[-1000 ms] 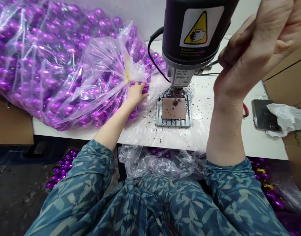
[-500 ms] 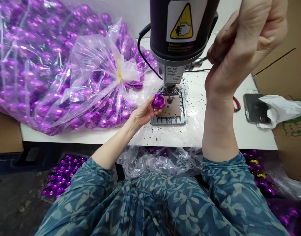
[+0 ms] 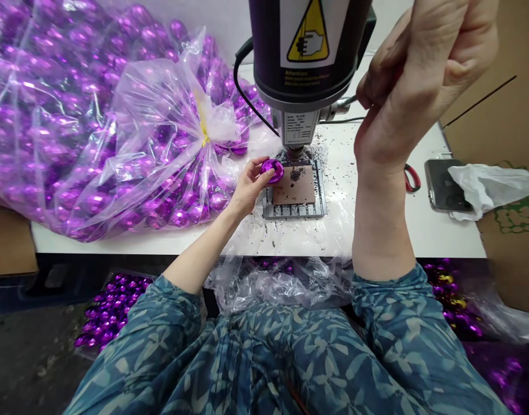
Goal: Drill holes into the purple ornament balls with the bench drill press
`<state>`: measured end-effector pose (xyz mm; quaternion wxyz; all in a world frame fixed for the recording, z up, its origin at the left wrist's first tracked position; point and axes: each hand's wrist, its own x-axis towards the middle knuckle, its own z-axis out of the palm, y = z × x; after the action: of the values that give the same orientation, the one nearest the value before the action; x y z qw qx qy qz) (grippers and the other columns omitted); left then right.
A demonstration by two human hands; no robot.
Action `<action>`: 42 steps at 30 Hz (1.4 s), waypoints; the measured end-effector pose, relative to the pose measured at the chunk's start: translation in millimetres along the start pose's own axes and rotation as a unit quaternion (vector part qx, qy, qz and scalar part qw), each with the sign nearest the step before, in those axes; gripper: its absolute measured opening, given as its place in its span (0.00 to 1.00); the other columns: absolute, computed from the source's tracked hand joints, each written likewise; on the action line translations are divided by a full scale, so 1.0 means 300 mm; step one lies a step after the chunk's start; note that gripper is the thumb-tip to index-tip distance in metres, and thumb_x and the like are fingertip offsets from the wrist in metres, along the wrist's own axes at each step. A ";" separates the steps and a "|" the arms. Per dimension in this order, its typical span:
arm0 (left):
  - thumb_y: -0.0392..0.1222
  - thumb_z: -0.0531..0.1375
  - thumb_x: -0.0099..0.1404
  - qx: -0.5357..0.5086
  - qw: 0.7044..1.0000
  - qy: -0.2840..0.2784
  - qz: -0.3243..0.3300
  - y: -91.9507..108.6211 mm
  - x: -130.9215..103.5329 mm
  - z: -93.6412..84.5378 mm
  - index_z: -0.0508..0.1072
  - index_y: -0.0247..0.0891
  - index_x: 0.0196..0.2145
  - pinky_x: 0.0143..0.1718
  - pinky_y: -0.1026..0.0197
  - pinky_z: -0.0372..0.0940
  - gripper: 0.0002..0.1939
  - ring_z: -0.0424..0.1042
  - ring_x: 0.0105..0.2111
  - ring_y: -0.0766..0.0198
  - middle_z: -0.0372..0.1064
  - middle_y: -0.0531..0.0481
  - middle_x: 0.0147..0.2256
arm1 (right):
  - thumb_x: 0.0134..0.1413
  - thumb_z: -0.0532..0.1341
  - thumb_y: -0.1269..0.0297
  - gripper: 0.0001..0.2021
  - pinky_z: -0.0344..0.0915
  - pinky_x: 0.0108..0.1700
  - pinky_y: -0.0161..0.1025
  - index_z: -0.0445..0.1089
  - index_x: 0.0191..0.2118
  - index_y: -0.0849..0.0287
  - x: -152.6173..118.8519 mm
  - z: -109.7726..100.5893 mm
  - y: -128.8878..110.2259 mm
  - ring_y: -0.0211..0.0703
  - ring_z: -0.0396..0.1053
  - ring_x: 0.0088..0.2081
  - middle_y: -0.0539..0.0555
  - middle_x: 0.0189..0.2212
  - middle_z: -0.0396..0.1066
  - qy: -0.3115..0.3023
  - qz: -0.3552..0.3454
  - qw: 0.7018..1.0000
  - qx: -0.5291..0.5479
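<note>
Between the thumb and fingers of my left hand point(image 3: 250, 185) is a shiny purple faceted ball point(image 3: 272, 171), held over the left edge of a brown board point(image 3: 297, 193). The board lies on a slotted metal base plate point(image 3: 320, 210), with dark shavings scattered on and around it. Above stands a black drill press point(image 3: 305, 63) with a yellow warning sticker; its lower end point(image 3: 294, 152) is just behind the ball, to the right. My right hand point(image 3: 420, 75) is raised at the right, its fingers wrapped round the press's lever point(image 3: 346, 104), whose grip is mostly hidden.
A large clear bag point(image 3: 95, 132) of purple balls, tied with yellow, fills the table's left. Right lie a phone point(image 3: 448, 184), crumpled white plastic point(image 3: 489, 187) and a red-handled tool point(image 3: 412, 178). More purple balls point(image 3: 111, 311) sit below the table edge, beside crumpled clear plastic point(image 3: 282, 285).
My left hand has turned over, its back now more toward me, and the ball has rotated in its fingers. The view has shifted slightly; my right hand keeps its grip.
</note>
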<state>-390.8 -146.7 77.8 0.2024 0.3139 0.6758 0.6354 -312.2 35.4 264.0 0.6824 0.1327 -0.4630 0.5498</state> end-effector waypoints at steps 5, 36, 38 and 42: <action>0.67 0.67 0.67 -0.006 1.000 0.010 0.012 -0.025 -0.005 0.030 0.67 0.44 0.54 0.58 0.47 0.75 0.31 0.82 0.53 0.55 0.81 0.41 0.52 | 0.46 0.65 0.43 0.21 0.42 0.18 0.25 0.72 0.31 0.60 0.002 -0.010 -0.023 0.19 0.48 0.14 0.39 0.13 0.48 -0.012 0.030 0.999 0.002; 0.51 0.73 0.66 0.107 0.988 -0.034 0.106 -0.049 -0.011 0.128 0.68 0.40 0.59 0.60 0.47 0.75 0.30 0.79 0.56 0.50 0.77 0.39 0.56 | 0.63 0.60 0.43 0.27 0.50 0.22 0.26 0.55 0.23 0.59 -0.127 -0.057 -0.088 0.20 0.50 0.17 0.44 0.18 0.34 -0.008 -0.026 0.991 -0.128; 0.51 0.72 0.66 0.112 0.988 -0.033 0.104 -0.045 -0.013 0.128 0.68 0.40 0.58 0.60 0.46 0.75 0.29 0.79 0.57 0.50 0.77 0.38 0.56 | 0.63 0.59 0.40 0.31 0.48 0.21 0.29 0.48 0.22 0.59 -0.137 -0.057 -0.080 0.21 0.48 0.16 0.44 0.17 0.32 0.009 -0.039 0.988 -0.149; 0.54 0.71 0.67 0.123 0.986 -0.034 0.108 -0.045 -0.015 0.127 0.68 0.40 0.59 0.61 0.46 0.73 0.29 0.78 0.58 0.49 0.76 0.38 0.57 | 0.64 0.62 0.45 0.33 0.44 0.19 0.31 0.39 0.23 0.58 -0.158 -0.073 -0.049 0.22 0.41 0.15 0.44 0.17 0.28 0.027 -0.065 0.989 -0.130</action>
<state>-364.2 -121.6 59.7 0.1155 0.4289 0.7036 0.5547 -287.0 15.5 220.2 0.7403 0.0579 -0.5022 0.4432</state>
